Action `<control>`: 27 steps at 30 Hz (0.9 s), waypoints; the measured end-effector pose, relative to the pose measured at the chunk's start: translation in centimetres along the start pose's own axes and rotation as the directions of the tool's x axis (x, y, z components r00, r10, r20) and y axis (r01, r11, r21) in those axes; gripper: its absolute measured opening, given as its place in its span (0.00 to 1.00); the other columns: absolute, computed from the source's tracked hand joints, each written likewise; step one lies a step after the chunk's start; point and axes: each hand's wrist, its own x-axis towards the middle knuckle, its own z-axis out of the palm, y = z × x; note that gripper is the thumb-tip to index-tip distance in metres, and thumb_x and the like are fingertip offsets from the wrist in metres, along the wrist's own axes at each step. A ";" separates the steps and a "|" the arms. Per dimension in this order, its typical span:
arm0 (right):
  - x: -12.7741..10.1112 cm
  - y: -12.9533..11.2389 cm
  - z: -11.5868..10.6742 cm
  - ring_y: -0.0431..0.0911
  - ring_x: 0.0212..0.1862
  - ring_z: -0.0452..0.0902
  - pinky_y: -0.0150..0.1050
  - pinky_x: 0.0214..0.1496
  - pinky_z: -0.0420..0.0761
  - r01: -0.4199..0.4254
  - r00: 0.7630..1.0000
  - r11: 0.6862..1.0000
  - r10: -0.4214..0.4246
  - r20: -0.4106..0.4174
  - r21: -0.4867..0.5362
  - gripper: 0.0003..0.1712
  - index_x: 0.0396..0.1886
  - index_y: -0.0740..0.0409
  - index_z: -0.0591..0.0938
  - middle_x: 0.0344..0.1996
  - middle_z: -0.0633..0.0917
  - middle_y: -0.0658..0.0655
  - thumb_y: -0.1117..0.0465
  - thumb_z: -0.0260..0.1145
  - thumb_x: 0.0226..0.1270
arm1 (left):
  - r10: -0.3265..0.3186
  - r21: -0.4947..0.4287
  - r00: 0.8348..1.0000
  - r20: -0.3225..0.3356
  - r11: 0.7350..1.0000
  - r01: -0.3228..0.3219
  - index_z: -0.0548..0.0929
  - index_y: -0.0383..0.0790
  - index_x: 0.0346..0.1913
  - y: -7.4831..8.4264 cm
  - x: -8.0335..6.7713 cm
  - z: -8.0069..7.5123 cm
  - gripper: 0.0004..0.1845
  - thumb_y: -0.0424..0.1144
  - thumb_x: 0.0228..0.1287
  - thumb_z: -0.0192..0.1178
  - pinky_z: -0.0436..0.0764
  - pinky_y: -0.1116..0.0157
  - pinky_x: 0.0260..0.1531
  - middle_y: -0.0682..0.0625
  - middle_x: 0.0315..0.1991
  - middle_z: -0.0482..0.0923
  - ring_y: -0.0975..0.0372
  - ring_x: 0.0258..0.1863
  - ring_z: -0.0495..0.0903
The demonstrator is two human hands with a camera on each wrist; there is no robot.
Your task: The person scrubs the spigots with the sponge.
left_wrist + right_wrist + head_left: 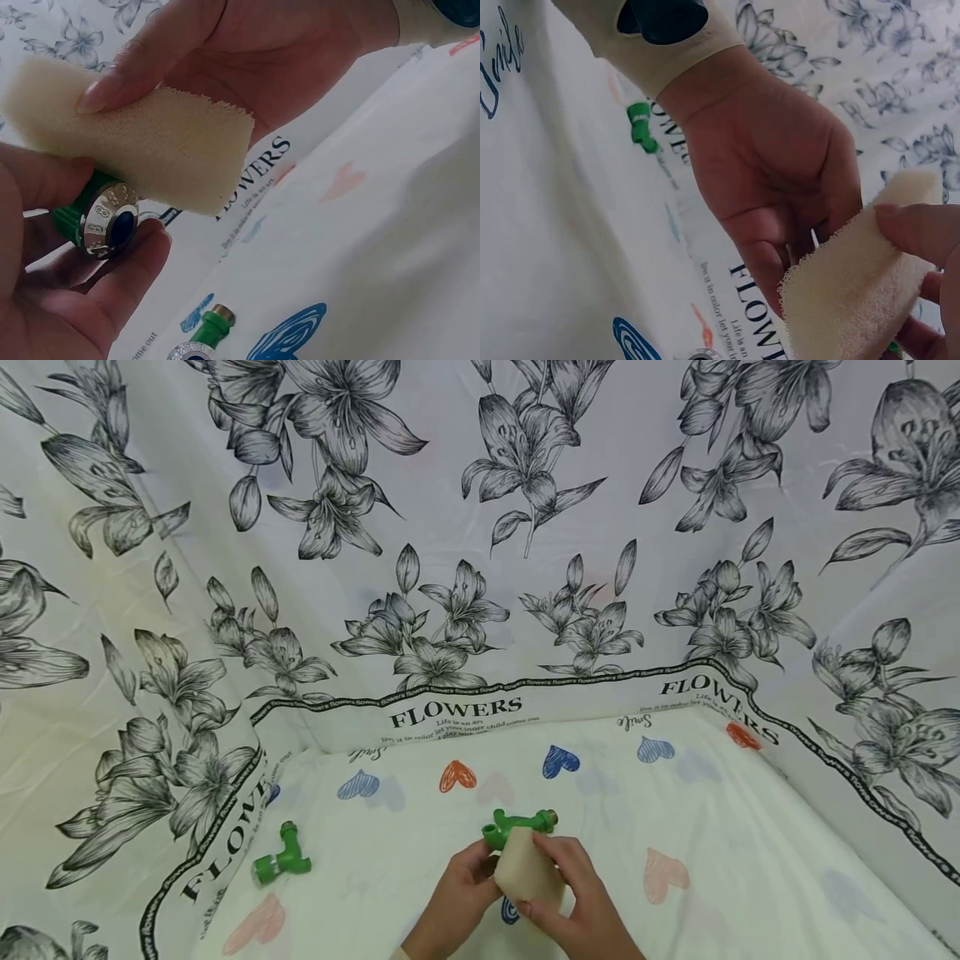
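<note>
Green tap (517, 827) held above the surface (750, 893), front centre. Long axis runs roughly left-right in head view: brass-coloured end at right, green round end at left. In left wrist view the tap's (101, 214) knob end faces the camera, w/ silver numbered ring and blue centre.

Left hand (461, 893): fingers curled round the tap from below; firm hold. Right hand (577, 893): thumb and fingers pinch a beige sponge (528, 868), pressed on top of the tap. Sponge edge looks torn in left wrist view (142, 142).

Count: 2 green taps, 1 sponge, 2 hands. Second tap (283, 858) lies on the surface at left, well apart from the hands, untouched.

Hidden: sponge and fingers cover most of the held tap's body; only top and both ends show. In right wrist view the held tap is almost fully hidden behind the sponge (855, 285). Surface covered w/ white cloth w/ heart prints; floral cloth (480, 527) behind.
</note>
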 end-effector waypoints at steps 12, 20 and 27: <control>0.4 0.2 -0.5 0.48 0.63 0.76 0.54 0.62 0.86 -0.033 0.995 0.994 0.023 -0.096 -0.107 0.49 0.79 0.38 0.76 0.63 0.76 0.43 0.66 0.84 0.61 | -0.034 -0.131 0.999 -0.041 0.991 0.028 0.75 0.30 0.75 0.1 0.1 0.3 0.27 0.34 0.78 0.66 0.88 0.58 0.55 0.39 0.65 0.80 0.48 0.61 0.83; 0.6 0.2 -0.6 0.54 0.62 0.77 0.63 0.58 0.86 -0.058 0.978 0.973 0.010 -0.210 -0.223 0.49 0.79 0.49 0.77 0.62 0.75 0.49 0.69 0.86 0.58 | -0.072 -0.213 0.996 -0.043 0.975 0.061 0.76 0.26 0.71 0.0 0.0 0.4 0.25 0.35 0.80 0.65 0.89 0.56 0.54 0.38 0.58 0.84 0.51 0.54 0.86; 0.7 2.1 -0.6 0.50 0.62 0.73 0.48 0.60 0.87 0.037 0.935 0.862 -0.209 -0.288 -0.505 0.57 0.77 0.55 0.76 0.60 0.75 0.58 0.71 0.92 0.45 | -0.150 -0.377 0.989 -0.017 0.917 0.133 0.77 0.24 0.69 0.3 -0.3 1.5 0.25 0.37 0.79 0.67 0.88 0.52 0.56 0.37 0.57 0.85 0.49 0.55 0.87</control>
